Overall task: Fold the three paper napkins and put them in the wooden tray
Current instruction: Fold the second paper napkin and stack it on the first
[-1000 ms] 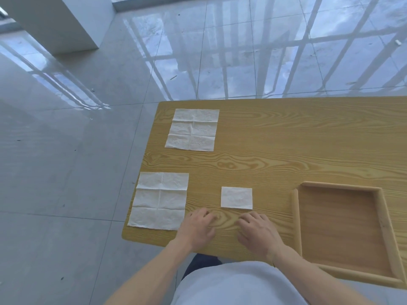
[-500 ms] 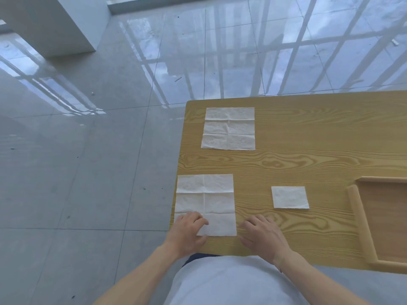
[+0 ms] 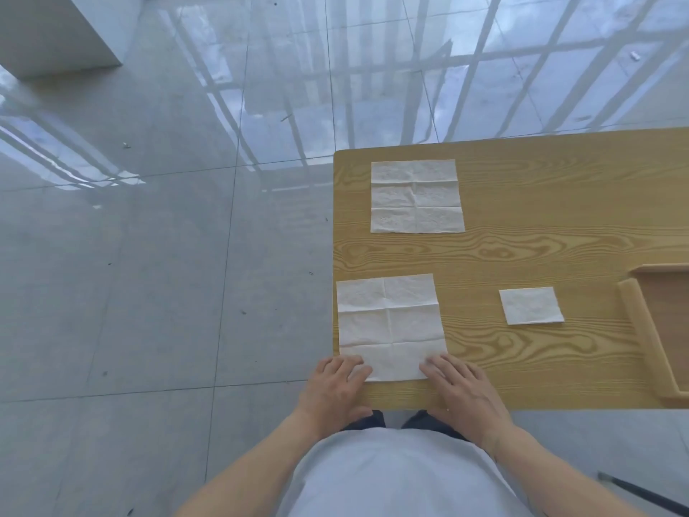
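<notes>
Wood-grain counter (image 3: 540, 367) stands on glossy grey floor (image 3: 149, 255). At three o'clock, the tray (image 3: 634, 311) shows bare wood. Both hands, left (image 3: 332, 389) and right (image 3: 466, 393), press spread fingers on the near napkin (image 3: 389, 322); the folded napkin (image 3: 531, 305) lies beside the tray, the far napkin (image 3: 417, 196) at twelve.

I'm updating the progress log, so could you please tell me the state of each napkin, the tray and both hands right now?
Near napkin: unfolded, flat at the table's left edge, both hands on its near corners.
Far napkin: unfolded, flat, untouched.
Small napkin: folded, on the table, not in the tray.
Wooden tray: no napkin in the visible part; partly out of frame.
Left hand: fingers on the near-left corner.
Right hand: fingers on the near-right corner.
</notes>
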{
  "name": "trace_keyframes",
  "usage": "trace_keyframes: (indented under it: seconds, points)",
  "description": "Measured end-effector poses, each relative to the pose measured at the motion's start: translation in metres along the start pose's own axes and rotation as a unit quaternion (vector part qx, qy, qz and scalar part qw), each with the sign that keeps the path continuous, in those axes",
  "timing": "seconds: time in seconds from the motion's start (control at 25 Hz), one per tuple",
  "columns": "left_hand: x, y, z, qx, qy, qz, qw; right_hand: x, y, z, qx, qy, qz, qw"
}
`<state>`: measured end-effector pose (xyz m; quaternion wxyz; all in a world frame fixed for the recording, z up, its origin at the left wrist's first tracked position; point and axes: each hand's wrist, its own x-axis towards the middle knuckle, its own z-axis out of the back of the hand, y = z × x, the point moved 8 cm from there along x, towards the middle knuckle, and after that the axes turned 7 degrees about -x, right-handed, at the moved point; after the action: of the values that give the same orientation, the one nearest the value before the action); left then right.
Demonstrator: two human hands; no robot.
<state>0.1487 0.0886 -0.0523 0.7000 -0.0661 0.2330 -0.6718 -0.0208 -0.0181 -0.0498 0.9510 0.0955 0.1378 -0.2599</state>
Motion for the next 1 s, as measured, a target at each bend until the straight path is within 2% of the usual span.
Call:
trace_keyframes:
  seconds: [0.2,0.4,0.72,1.0]
  points:
    - [-0.003,0.0,-0.011,0.015,0.012,0.016,1.0,-0.005,0.009,0.003,-0.003,-0.042,0.003,0.999]
    - [-0.011,-0.004,-0.011,0.016,-0.053,-0.014,0.998,-0.012,0.013,-0.003,-0.016,-0.087,0.008,0.996]
    - [-0.027,-0.007,-0.016,0.01,-0.101,-0.05,0.994,-0.02,0.01,-0.015,0.002,-0.102,0.043,0.994]
    - [-0.025,0.003,0.003,-0.066,-0.121,0.008,0.99,-0.017,0.0,0.004,0.054,-0.143,0.021,0.988]
